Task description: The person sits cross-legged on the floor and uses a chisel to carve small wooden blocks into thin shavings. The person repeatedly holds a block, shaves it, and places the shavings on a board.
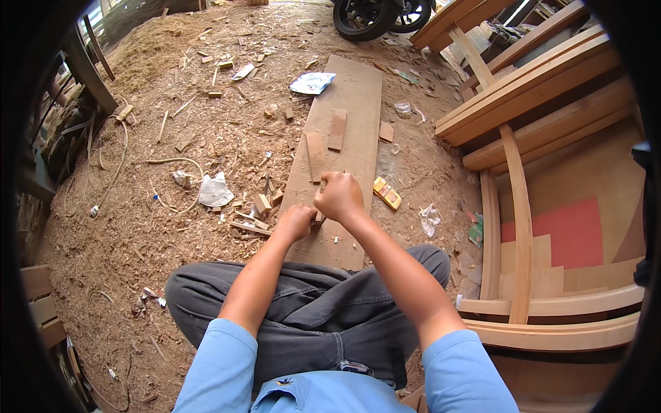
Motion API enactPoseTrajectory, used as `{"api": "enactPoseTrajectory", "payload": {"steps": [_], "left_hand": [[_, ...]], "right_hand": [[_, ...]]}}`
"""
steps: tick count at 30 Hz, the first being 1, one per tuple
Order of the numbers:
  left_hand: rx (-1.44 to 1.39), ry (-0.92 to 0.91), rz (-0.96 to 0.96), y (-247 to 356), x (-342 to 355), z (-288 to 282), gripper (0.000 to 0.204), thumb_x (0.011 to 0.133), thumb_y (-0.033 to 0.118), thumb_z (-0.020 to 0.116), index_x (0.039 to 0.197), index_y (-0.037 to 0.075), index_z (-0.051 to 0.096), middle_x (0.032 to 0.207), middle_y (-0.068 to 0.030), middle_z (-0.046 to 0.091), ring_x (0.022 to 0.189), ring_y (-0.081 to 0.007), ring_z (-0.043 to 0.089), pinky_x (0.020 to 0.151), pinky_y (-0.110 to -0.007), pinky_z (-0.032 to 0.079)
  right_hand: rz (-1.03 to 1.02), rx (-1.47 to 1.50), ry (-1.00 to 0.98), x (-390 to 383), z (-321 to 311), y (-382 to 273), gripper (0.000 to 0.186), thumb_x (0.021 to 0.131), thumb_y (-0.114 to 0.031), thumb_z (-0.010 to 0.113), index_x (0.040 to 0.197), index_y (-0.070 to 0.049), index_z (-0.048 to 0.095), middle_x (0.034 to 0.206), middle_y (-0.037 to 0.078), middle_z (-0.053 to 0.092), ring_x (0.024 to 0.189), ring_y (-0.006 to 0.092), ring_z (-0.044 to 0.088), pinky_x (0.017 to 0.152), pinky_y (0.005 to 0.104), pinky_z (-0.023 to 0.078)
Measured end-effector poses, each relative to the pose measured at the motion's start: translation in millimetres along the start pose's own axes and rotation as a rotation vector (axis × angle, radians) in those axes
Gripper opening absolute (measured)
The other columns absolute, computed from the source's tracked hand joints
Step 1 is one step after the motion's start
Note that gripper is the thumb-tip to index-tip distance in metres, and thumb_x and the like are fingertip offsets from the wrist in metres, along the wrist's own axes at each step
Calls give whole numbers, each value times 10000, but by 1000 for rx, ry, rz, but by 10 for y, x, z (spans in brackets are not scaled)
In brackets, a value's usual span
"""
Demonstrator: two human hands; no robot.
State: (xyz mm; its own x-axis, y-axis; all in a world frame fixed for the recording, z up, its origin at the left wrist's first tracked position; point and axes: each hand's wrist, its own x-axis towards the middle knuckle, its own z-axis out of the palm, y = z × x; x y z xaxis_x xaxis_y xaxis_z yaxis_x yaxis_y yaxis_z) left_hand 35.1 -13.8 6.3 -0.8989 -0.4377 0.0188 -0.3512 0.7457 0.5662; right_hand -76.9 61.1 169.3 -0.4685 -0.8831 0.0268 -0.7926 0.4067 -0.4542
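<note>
Both my hands are close together over the near part of a long brown board (359,103) lying on the ground in front of my crossed legs. My left hand (296,221) is closed around a small wooden piece (319,217), of which only an end shows. Just above and to the right, my right hand (339,195) is a fist; what it grips is hidden by the fingers. Beyond the hands, a flat wooden piece (316,153) and a shorter wooden block (338,129) lie on the board.
A blue-and-white packet (312,83) rests on the board's left edge. Right of the board lies a yellow package (387,193). Wooden frames (520,220) stand at the right. Shavings, offcuts (262,204) and a cable (200,172) litter the left; a motorcycle wheel (365,17) stands far off.
</note>
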Motion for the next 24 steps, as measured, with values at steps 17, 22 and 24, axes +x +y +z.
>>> {"api": "enactPoseTrajectory", "payload": {"steps": [17,22,24], "left_hand": [[-10,-29,-22,-37,9,70,131,783,95,644,893,50,701,961,-194,710,957,-396,663,843,-480,526],[64,-59,23,9,17,-1,107,791,108,652,869,58,706,930,-188,708,931,-388,668,818,-473,535],[88,-38,52,37,9,-54,101,787,109,655,860,63,708,911,-186,705,914,-385,671,803,-469,539]], "right_hand": [[-9,-28,95,-22,40,-30,358,692,-142,653,1011,-22,764,925,233,728,859,345,733,827,394,594],[130,81,38,114,-32,36,337,764,-155,646,1025,34,744,826,257,717,798,336,733,784,375,591],[108,50,4,100,-37,49,345,735,-144,644,1027,0,758,883,249,721,839,348,730,819,388,589]]}}
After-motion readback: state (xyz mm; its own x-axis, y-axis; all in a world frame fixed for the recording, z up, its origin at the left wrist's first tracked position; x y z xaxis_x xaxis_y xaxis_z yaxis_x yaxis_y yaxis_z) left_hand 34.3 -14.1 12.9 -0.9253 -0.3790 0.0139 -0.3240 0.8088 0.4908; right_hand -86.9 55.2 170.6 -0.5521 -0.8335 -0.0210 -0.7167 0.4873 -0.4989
